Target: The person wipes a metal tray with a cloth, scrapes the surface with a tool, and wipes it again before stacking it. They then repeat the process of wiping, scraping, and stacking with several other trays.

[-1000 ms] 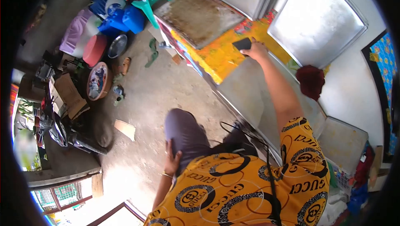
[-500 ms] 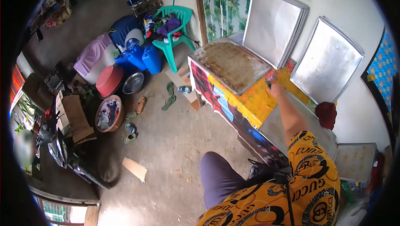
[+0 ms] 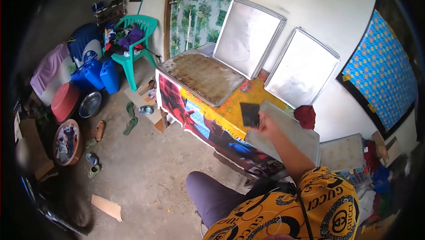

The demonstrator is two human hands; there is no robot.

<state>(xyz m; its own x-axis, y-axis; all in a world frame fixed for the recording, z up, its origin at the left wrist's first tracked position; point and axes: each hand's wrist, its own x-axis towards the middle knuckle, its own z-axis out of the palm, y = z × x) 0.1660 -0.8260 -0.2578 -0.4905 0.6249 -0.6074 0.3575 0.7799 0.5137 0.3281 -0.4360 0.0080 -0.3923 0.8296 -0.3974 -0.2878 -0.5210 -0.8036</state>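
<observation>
My right hand (image 3: 267,125) is closed on the edge of a dark, flat, square piece (image 3: 249,114), whose kind I cannot make out. Both are over the low table, above the near end of a grey metal tray (image 3: 283,134). A crumpled dark red cloth (image 3: 305,117) lies at that tray's right corner. Farther along the table is a tray with a brown, stained surface (image 3: 201,74). Two stacks of shiny trays lean on the wall: one stack (image 3: 249,36) behind the stained tray, another stack (image 3: 303,67) to its right. My left hand is out of view.
A printed tarpaulin (image 3: 195,111) covers the table. Slippers (image 3: 129,125) and a cardboard piece (image 3: 106,207) lie on the floor. Toward the left are a basin of clothes (image 3: 66,142), blue jugs (image 3: 95,76) and a green chair (image 3: 128,63). Another tray (image 3: 341,153) is at the right.
The view has swung right. My right hand has drawn back toward me from the middle of the table, and the dark square piece now shows clearly in it.
</observation>
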